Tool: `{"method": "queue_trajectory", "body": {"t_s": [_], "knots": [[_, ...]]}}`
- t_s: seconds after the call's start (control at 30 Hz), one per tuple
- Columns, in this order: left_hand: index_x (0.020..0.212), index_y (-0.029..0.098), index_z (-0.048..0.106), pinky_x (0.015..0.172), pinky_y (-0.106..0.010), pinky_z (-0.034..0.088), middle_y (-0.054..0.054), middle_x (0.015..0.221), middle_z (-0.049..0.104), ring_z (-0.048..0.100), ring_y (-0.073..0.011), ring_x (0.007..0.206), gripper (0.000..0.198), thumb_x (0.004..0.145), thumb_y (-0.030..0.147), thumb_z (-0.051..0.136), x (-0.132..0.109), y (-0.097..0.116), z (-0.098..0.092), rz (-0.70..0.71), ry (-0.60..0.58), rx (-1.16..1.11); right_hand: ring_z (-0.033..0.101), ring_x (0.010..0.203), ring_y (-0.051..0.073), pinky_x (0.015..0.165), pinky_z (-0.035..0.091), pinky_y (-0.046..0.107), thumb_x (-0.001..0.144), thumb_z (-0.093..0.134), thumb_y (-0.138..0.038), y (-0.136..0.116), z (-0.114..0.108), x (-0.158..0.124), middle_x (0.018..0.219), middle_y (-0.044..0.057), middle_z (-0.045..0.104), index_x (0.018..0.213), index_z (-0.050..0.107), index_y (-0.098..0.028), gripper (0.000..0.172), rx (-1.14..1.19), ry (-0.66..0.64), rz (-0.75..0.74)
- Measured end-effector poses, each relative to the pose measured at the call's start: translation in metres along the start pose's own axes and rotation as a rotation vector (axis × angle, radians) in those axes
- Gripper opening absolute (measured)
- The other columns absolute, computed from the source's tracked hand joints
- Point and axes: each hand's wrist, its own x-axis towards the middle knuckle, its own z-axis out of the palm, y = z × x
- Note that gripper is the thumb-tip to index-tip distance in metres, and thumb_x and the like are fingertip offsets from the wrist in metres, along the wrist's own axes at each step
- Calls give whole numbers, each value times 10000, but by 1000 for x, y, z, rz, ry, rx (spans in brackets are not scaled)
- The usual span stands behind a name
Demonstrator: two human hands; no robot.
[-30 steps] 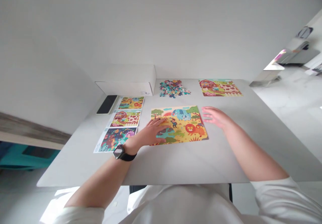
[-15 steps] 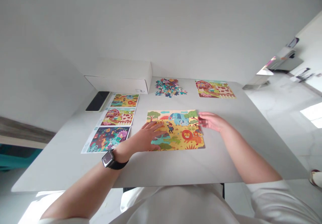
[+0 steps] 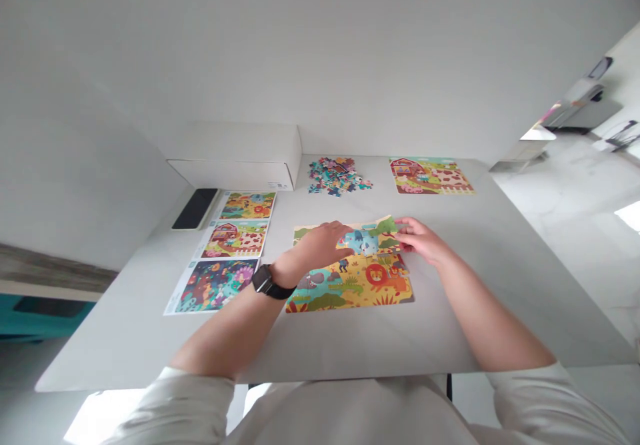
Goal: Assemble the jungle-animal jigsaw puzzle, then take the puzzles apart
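My left hand (image 3: 324, 245) has moved up the joined yellow cardboard puzzle (image 3: 357, 287) before me, with thumb apart, my right hand (image 3: 419, 239) pinches its lifted far-right corner, the rectangular red-barn puzzle (image 3: 433, 177) lies joined, and the multicoloured cardboard-piece heap (image 3: 336, 176) is loose.

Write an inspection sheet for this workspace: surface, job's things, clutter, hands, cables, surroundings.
Surface: pale table
Job's things: lion puzzle, upper right corner raised; pieces heaped beyond; farm puzzle flat, far right; sheet at left
Clutter: phone and box, back left
Hands: left hand over the lion puzzle's upper left; right hand grips its right edge, below the raised corner
Cables: nothing seen on the table
Surroundings: wall behind, floor at right
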Motion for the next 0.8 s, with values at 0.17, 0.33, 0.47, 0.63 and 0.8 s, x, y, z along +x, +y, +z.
{"method": "queue_trajectory", "body": {"t_s": [0.17,0.33,0.47,0.63,0.8], "knots": [[1393,214,681,1150,-467,503,-134,1385,693,649,-317,1276,441,1008,430,686,37,26,33,45,130,-64,636,718,153,705,554,312,813,835,-425,-5,5,-11,894,-28,681,1313,637,-271,559,9,-18,-125],[1299,222,711,1117,-469,524,-121,1327,722,662,-313,1229,367,948,320,755,40,33,47,61,165,-188,628,756,153,701,538,290,845,822,-437,0,-1,-9,907,-18,652,1248,694,-263,458,18,-36,-215],[1098,219,753,965,-381,576,-71,1094,793,732,-242,1023,159,965,290,703,42,29,43,0,176,-474,621,740,154,682,531,284,831,837,-456,8,-9,-4,864,-19,644,1137,728,-248,385,23,-53,-191],[1076,183,739,744,-269,551,-47,928,779,716,-160,812,212,955,347,682,48,23,41,-139,240,-872,656,774,165,669,520,271,795,862,-480,9,-10,-5,949,22,743,1045,724,-233,377,10,-56,-155],[1122,197,781,696,-257,531,-37,918,791,714,-163,786,297,912,402,734,39,8,17,-97,-55,-800,665,724,196,681,550,331,868,783,-478,11,-1,-9,880,33,752,1051,761,-236,304,-267,-200,-203]]}}
